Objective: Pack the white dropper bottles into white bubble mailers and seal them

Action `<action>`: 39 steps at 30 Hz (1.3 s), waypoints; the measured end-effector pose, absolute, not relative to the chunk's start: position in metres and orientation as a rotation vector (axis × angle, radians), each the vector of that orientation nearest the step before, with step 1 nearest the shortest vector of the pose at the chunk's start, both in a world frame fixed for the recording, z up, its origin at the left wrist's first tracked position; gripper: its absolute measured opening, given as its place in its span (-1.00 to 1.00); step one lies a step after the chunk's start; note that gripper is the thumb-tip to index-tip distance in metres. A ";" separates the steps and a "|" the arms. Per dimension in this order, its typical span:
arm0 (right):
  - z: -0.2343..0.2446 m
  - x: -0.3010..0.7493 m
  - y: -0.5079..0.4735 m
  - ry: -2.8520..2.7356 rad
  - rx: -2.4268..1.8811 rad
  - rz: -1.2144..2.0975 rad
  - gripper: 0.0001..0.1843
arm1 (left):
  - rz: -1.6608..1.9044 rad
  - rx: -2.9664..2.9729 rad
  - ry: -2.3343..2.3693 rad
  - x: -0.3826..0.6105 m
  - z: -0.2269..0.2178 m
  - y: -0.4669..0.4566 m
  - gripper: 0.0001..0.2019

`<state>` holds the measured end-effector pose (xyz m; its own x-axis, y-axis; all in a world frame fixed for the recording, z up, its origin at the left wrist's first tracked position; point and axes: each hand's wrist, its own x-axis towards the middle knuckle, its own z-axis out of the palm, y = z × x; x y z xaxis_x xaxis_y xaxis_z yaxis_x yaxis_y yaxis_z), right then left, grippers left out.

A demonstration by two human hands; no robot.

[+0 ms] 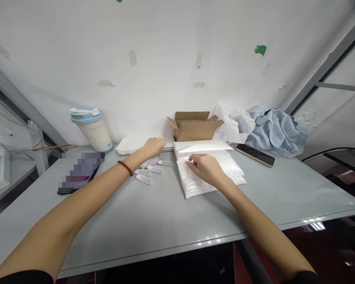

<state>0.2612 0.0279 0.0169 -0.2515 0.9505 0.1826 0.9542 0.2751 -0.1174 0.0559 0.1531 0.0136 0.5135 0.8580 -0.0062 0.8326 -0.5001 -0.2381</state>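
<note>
My left hand (154, 147), a beaded bracelet on its wrist, reaches to the right end of a flat white stack (127, 145) by the wall. Its fingers are curled in and whatever they hold is hidden. Over a pile of white bubble mailers (192, 191) is my right hand (206, 169), thumb and fingers bent together. Something clear and shiny lies under that hand, but I cannot tell whether it is gripped. Between the two hands, several small translucent tags (155, 170) with white loops lie on the grey table (154, 225).
Behind the mailers stands an open cardboard box (195, 131), beside a crumpled white plastic bag (232, 122) and a light blue cloth (273, 130). A phone (254, 154) lies to the right. At the left are a lidded cup (93, 132) and a dark pouch (83, 171), partly pixelated.
</note>
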 end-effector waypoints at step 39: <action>0.017 0.232 -0.013 -2.563 -1.273 0.277 0.29 | -0.833 -2.217 -0.559 0.043 -0.014 -0.018 -0.76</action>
<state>0.2322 -0.0126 0.0174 -0.5795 0.8008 0.1509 0.7501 0.5966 -0.2853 0.0431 -0.0180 -0.0136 0.7012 0.1453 0.6980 0.5907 -0.6666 -0.4547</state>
